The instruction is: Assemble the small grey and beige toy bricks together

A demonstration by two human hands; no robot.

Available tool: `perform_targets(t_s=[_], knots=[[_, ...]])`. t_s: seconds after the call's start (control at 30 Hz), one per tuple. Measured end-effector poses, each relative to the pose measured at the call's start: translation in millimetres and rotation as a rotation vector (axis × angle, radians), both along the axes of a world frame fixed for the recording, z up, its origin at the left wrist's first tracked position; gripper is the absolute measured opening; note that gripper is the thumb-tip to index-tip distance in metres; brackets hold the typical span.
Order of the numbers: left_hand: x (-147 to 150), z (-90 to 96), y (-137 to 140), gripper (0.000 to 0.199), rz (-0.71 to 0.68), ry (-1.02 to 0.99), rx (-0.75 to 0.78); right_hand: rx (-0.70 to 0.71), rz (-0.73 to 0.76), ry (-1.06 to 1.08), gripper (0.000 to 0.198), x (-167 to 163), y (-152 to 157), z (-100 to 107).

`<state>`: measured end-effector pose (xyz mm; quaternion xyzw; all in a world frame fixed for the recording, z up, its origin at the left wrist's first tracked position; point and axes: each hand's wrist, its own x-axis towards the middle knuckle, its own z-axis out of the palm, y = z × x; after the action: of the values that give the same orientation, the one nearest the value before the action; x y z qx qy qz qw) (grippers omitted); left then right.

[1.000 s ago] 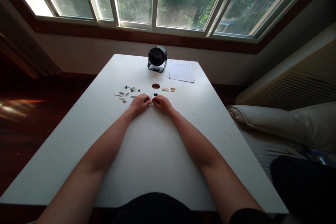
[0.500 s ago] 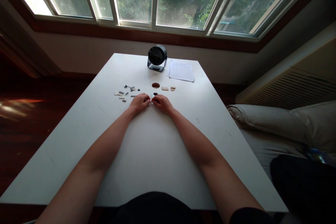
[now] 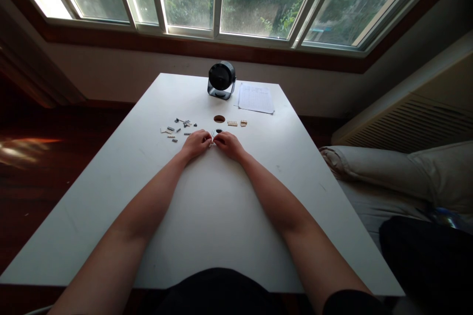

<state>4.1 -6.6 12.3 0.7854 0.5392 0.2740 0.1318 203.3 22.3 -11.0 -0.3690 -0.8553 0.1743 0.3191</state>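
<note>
My left hand and my right hand meet fingertip to fingertip above the white table. Both are closed, with fingers pinched round something small and pale that is mostly hidden. Just beyond the fingertips lies a round pale disc with a dark centre. Several small grey and tan building pieces are scattered left of my left hand. Right of the disc sit two groups of small tan studded pieces, a longer one and a shorter one.
A round hole opens in the tabletop beyond the disc. At the far edge stands a small black fan, with paper sheets to its right. A cushioned seat is beside the table on the right; windows line the back.
Hardly anything differs. Both hands keep their pinch in the same place, and the whole view has shifted very slightly.
</note>
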Motion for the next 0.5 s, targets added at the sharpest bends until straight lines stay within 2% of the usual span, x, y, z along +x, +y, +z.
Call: perform_targets(t_s=[0.5], knots=[[0.7, 0.8, -0.3, 0.018, -0.004, 0.023, 0.02, 0.008, -0.002, 0.02, 0.013, -0.2, -0.9, -0.4]])
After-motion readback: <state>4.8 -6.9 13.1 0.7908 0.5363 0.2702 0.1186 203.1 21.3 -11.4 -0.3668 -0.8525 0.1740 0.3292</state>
